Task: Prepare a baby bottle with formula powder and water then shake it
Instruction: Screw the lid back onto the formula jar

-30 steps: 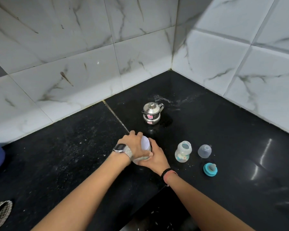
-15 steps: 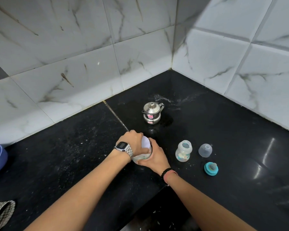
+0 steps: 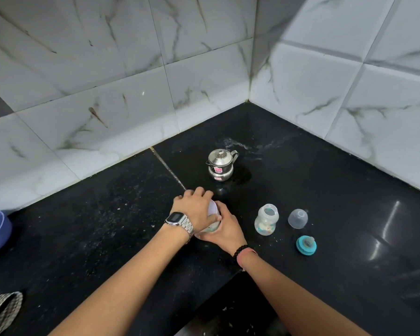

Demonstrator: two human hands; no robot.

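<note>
While we are working both hands on the tub (image 3: 213, 219) at the middle of the counter (image 3: 107, 214), our left hand (image 3: 196, 209) is sitting curled over the white lid (image 3: 213, 208) and our right hand (image 3: 224, 229) is wrapped around the tub's body, bracing it from the near side. Compared with a moment ago the left hand is rolling further over the top, its knuckles now turning toward the wall, and the lid is looking tilted rather than flat on the rim, so we are judging that it is working loose and the powder is close to being reachable. We are not yet seeing inside the tub. Just to the right, the bottle (image 3: 266, 219) is standing upright and open on the counter, untouched, with its clear cap (image 3: 298, 218) beyond it and the teal teat ring (image 3: 306, 245) lying nearer us. Behind the hands the steel pot (image 3: 220, 164) is sitting shut, so neither powder nor water is in the bottle as far as we are able to tell
</note>
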